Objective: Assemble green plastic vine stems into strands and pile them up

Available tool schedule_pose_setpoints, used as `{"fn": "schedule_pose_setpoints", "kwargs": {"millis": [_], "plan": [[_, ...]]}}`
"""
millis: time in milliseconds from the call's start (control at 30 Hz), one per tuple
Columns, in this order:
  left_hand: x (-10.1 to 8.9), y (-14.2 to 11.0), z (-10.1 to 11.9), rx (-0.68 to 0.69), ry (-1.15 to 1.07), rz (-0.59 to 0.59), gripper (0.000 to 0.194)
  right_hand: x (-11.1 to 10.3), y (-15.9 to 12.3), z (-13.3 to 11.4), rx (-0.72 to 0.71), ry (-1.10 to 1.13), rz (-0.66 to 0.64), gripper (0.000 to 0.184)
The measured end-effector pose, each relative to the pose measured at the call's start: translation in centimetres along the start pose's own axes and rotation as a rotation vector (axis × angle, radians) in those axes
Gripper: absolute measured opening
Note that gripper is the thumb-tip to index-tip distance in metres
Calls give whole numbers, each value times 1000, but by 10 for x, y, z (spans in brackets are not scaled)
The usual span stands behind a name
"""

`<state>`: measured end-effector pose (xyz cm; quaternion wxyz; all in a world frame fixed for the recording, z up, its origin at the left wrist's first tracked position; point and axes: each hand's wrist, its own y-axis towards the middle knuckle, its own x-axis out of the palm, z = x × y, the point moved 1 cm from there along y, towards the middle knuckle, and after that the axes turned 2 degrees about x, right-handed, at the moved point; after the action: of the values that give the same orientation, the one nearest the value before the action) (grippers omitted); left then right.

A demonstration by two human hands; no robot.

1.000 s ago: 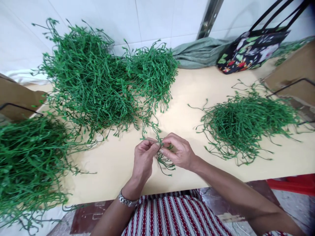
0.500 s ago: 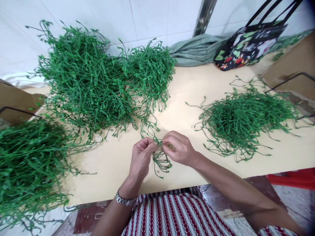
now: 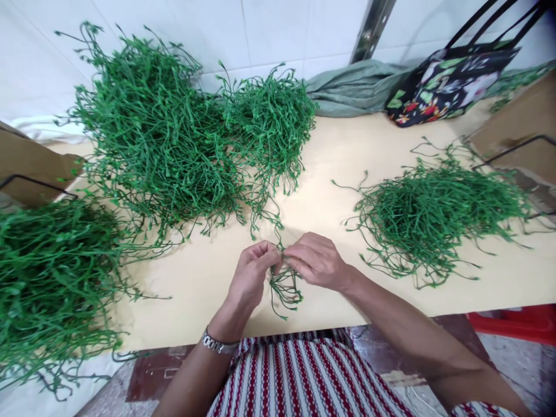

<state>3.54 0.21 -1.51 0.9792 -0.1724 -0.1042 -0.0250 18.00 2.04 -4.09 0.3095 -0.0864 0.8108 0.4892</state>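
Near the front edge of the table, my left hand point(image 3: 254, 272) and my right hand point(image 3: 316, 260) meet with their fingertips almost together. Between them is a small bunch of green artificial stems point(image 3: 286, 289), its thin ends with tiny buds fanning out below my fingers. My left thumb and forefinger pinch the bunch at its middle. The right fingers are closed at the same spot; the exact part they grip is hidden. A large heap of green stems point(image 3: 160, 133) lies beyond my hands to the left, joined by a smaller heap point(image 3: 271, 119).
More stems are piled at the near left point(image 3: 52, 272) and on the right point(image 3: 434, 214) of the pale table point(image 3: 330, 156). Cardboard boxes point(image 3: 519, 119) stand at both sides. A floral bag point(image 3: 452, 84) and green cloth point(image 3: 358, 87) rest against the tiled wall.
My right fingers have drawn closer to the left fingertips at the bunch and are pinched more tightly. The whole view has shifted slightly; the piles stay as they were.
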Motion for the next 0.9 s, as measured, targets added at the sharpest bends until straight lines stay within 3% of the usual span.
{"fn": "schedule_pose_setpoints", "kwargs": {"millis": [100,233,400,567,733,900], "plan": [[-1,0,0,24,50,32,13,-6,3,0,-41,-130,-94,3],[-3,0,-4,78,104,80,12,-11,6,-3,-43,-239,-161,12],[-4,-4,-10,125,165,109,12,-10,3,-3,18,-91,-199,12],[-5,-3,-7,41,4,32,14,-6,1,-3,79,-9,-185,11],[-6,-2,-10,-67,-156,-26,24,-2,2,-6,44,-21,-204,13],[1,-2,-17,-43,-308,148,23,3,5,-17,126,19,-227,17]]}}
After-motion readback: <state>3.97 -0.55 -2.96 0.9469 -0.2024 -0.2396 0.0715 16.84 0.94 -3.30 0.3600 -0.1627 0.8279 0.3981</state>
